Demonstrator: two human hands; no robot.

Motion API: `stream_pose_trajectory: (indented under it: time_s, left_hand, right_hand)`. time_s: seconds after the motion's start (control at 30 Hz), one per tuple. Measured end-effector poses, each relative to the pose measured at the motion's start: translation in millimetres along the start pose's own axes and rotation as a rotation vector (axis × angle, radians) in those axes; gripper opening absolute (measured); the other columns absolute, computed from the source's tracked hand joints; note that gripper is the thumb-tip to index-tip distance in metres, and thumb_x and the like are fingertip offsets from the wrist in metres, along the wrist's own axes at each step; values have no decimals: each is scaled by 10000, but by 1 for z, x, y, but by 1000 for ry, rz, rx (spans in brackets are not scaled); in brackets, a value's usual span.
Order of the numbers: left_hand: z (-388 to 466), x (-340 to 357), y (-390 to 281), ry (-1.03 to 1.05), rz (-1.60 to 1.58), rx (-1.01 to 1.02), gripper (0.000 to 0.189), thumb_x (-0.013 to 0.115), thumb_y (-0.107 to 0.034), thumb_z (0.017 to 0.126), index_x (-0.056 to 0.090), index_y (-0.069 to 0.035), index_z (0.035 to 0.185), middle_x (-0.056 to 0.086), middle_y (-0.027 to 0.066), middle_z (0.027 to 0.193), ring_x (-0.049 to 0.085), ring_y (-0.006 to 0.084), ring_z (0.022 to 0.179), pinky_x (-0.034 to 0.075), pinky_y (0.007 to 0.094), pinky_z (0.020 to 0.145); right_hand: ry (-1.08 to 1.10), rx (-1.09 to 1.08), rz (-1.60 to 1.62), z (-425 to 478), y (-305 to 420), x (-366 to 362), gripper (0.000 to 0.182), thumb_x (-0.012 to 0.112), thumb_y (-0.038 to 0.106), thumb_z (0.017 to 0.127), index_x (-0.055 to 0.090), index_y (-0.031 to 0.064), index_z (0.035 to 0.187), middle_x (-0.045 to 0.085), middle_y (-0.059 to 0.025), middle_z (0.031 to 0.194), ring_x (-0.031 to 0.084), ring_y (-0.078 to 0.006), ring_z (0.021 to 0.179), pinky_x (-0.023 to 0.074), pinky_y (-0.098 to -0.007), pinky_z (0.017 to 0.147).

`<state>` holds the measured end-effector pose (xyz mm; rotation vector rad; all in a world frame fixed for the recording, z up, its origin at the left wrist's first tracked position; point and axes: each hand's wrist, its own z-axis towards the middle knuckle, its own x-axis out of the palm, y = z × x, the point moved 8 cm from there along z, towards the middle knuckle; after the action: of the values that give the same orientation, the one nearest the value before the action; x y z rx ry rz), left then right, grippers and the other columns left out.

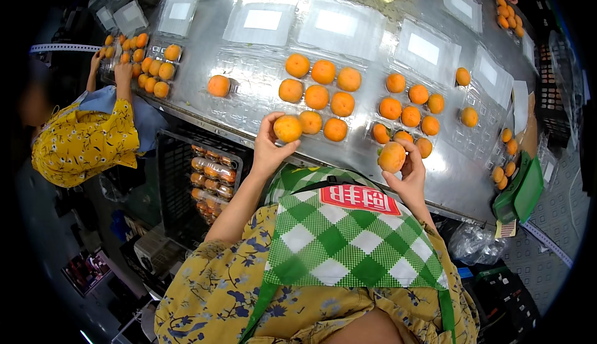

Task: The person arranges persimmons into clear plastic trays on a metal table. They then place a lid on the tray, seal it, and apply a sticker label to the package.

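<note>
My left hand (269, 154) grips an orange persimmon (288, 128) at the near-left corner of a clear plastic clamshell tray (261, 90). Rows of persimmons (317, 97) fill the cups beside it. In my right hand (410, 175) is another persimmon (392, 157), its green calyx turned to the left. That hand is over the table's near edge, just in front of a second clamshell of persimmons (411, 116). One of these, a tilted persimmon (381, 133), shows a dark spot and some green. A lone persimmon (218, 86) sits farther left.
A metal table (200, 64) carries more clamshells with raised lids bearing white labels (336, 22). At the left a co-worker in a yellow top (88, 139) handles fruit. A black crate (175, 181) of packed clamshells stands below the table edge. A green box (517, 190) is at right.
</note>
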<state>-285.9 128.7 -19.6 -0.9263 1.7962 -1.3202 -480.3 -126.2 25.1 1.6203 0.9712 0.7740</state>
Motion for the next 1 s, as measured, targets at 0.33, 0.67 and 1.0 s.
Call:
stream_pose_trajectory:
  time_s: [0.33,0.67,1.0]
  left_hand:
    - [10,-12,1,-306,696,207,565,766,-125,649,512,-32,1145,526,125,1119,501,290,1012,433,379,877]
    - [21,-13,13,-289,756,153,576,827,-148,625,520,-35,1099,502,128,1024,494,303,987,419,384,865]
    - [26,-6,10,-247,899,195,596,836,-211,633,541,-34,1121,526,145,1037,501,326,998,412,421,881]
  right_hand:
    - [-2,-8,-36,-1,-5,2,680,752,39,682,435,20,1283,554,-81,1186,575,-147,1039,472,-290,893]
    - [-12,23,-59,-1,-8,0,659,753,57,684,448,13,1266,555,-77,1146,577,-158,1037,473,-292,883]
    - [-82,-39,-69,-2,-9,-14,650,763,76,690,464,31,1265,532,-68,1149,566,-161,1051,482,-289,852]
